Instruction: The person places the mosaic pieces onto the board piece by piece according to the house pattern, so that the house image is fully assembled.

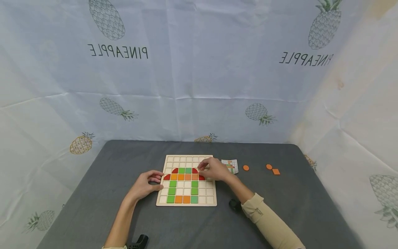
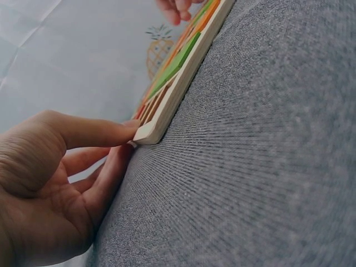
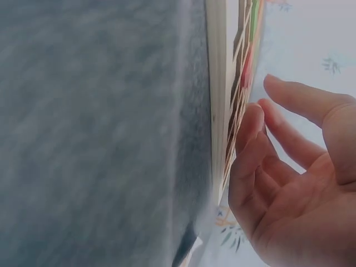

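Observation:
A pale wooden grid board (image 1: pixel 208 200) lies on the table, holding red, green, teal and orange flat tiles. My left hand (image 1: pixel 145 185) grips its left edge; in the left wrist view the thumb (image 2: pixel 114 132) rests on the rim at a corner, with the other fingers against its side. Over the upper right cells is my right hand (image 1: pixel 215 168), its fingertips close by a rounded red tile (image 1: pixel 195 171). The right wrist view shows its thumb (image 3: pixel 303 100) apart from bent fingers, and no tile between them. Another red tile (image 1: pixel 202 178) is partly covered by this hand.
Right of the board lies a small printed card (image 1: pixel 231 166) with a coloured grid pattern. Farther right on the grey table (image 1: pixel 311 207) are an orange disc (image 1: pixel 246 167), a second orange disc (image 1: pixel 268 166) and an orange square (image 1: pixel 276 172). A pineapple-print sheet (image 1: pixel 199 79) hangs behind.

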The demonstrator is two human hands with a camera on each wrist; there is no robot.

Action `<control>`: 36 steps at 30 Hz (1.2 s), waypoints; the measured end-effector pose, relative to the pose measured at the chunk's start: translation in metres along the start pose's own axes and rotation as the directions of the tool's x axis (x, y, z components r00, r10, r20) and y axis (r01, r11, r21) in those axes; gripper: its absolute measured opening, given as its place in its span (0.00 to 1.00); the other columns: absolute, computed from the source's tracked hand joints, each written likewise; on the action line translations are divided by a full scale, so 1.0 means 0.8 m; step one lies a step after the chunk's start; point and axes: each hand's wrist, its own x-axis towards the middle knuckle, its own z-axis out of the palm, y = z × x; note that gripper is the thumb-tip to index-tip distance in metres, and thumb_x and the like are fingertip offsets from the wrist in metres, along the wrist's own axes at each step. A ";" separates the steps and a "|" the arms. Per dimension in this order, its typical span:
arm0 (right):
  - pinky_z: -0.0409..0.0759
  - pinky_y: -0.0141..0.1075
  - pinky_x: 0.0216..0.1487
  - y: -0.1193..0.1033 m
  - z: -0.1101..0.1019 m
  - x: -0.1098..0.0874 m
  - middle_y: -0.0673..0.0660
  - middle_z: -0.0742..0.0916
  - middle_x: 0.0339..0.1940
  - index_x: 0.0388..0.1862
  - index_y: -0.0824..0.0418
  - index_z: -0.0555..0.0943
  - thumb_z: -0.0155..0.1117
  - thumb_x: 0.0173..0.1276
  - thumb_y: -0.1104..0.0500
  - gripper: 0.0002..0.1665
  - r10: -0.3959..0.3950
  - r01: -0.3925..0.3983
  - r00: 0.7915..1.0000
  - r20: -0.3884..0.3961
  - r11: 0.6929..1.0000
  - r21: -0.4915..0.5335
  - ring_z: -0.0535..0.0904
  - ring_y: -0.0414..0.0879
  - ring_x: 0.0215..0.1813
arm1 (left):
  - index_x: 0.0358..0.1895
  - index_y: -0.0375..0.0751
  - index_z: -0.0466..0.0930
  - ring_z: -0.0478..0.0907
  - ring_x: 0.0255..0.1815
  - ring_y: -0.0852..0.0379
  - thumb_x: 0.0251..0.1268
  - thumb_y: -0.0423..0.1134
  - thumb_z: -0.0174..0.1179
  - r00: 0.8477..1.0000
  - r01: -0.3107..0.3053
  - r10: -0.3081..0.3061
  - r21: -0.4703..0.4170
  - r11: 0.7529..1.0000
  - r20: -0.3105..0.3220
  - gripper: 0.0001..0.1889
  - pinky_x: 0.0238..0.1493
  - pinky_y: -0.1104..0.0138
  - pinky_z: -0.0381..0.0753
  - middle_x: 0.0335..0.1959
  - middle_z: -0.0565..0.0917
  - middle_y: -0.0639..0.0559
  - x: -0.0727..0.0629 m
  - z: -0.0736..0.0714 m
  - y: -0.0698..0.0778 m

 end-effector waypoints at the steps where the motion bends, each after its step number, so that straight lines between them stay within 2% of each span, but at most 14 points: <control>1: 0.79 0.33 0.39 0.002 -0.002 -0.002 0.55 0.93 0.44 0.50 0.59 0.91 0.74 0.73 0.57 0.10 -0.003 0.003 1.000 -0.002 1.000 0.013 0.84 0.37 0.36 | 0.64 0.30 0.82 0.84 0.49 0.53 0.59 0.30 0.79 1.000 0.001 -0.001 -0.001 1.000 -0.002 0.28 0.46 0.74 0.81 0.54 0.87 0.39 0.000 0.000 0.000; 4: 0.78 0.32 0.35 0.007 -0.012 -0.011 0.57 0.93 0.45 0.52 0.61 0.90 0.74 0.74 0.58 0.12 0.002 -0.001 1.000 -0.019 0.999 0.049 0.80 0.37 0.31 | 0.63 0.30 0.82 0.84 0.49 0.53 0.59 0.29 0.79 1.000 0.002 -0.002 -0.004 1.000 -0.005 0.28 0.46 0.74 0.81 0.53 0.87 0.39 0.000 0.000 0.001; 9: 0.76 0.33 0.30 0.014 -0.034 -0.030 0.58 0.92 0.45 0.55 0.63 0.90 0.74 0.74 0.57 0.15 0.033 -0.030 0.997 -0.064 0.999 0.044 0.76 0.38 0.26 | 0.63 0.29 0.82 0.83 0.49 0.53 0.59 0.29 0.79 1.000 -0.002 0.002 -0.009 1.000 -0.003 0.28 0.46 0.74 0.81 0.53 0.86 0.39 0.000 0.001 0.001; 13: 0.79 0.35 0.30 0.026 -0.058 -0.048 0.61 0.92 0.47 0.57 0.66 0.89 0.74 0.75 0.59 0.17 0.058 -0.051 0.993 -0.101 0.996 0.070 0.80 0.43 0.27 | 0.64 0.29 0.82 0.83 0.49 0.53 0.59 0.29 0.78 1.000 -0.003 0.003 -0.008 1.000 0.002 0.28 0.47 0.74 0.81 0.54 0.86 0.39 0.000 0.001 0.000; 19: 0.82 0.36 0.33 0.058 -0.087 -0.071 0.65 0.91 0.51 0.57 0.68 0.88 0.72 0.76 0.59 0.17 0.076 -0.068 0.986 -0.148 0.996 0.061 0.86 0.47 0.34 | 0.64 0.29 0.82 0.83 0.49 0.53 0.59 0.29 0.78 1.000 -0.007 0.007 -0.012 1.000 0.004 0.28 0.47 0.74 0.81 0.54 0.86 0.38 0.000 0.000 -0.001; 27: 0.80 0.37 0.32 0.099 -0.122 -0.111 0.71 0.90 0.56 0.60 0.69 0.87 0.73 0.75 0.59 0.19 0.137 -0.127 0.975 -0.173 0.990 0.067 0.86 0.54 0.34 | 0.64 0.29 0.82 0.84 0.50 0.53 0.60 0.29 0.78 1.000 -0.030 0.030 -0.010 1.000 0.006 0.28 0.47 0.73 0.82 0.54 0.86 0.37 0.000 -0.002 -0.003; 35: 0.81 0.37 0.32 0.134 -0.159 -0.154 0.74 0.88 0.60 0.64 0.71 0.84 0.73 0.76 0.58 0.24 0.199 -0.191 0.965 -0.171 0.980 0.062 0.85 0.52 0.32 | 0.64 0.29 0.82 0.84 0.50 0.53 0.60 0.29 0.77 0.999 -0.033 0.033 -0.005 0.999 0.010 0.27 0.47 0.72 0.82 0.54 0.86 0.37 -0.001 -0.002 -0.003; 36: 0.81 0.37 0.32 0.138 -0.163 -0.160 0.75 0.88 0.56 0.65 0.71 0.84 0.73 0.76 0.58 0.24 0.207 -0.198 0.965 -0.161 0.978 0.073 0.83 0.50 0.30 | 0.64 0.29 0.82 0.84 0.50 0.53 0.60 0.29 0.77 0.999 -0.032 0.032 -0.005 0.999 0.010 0.27 0.47 0.72 0.82 0.54 0.86 0.37 -0.001 -0.002 -0.003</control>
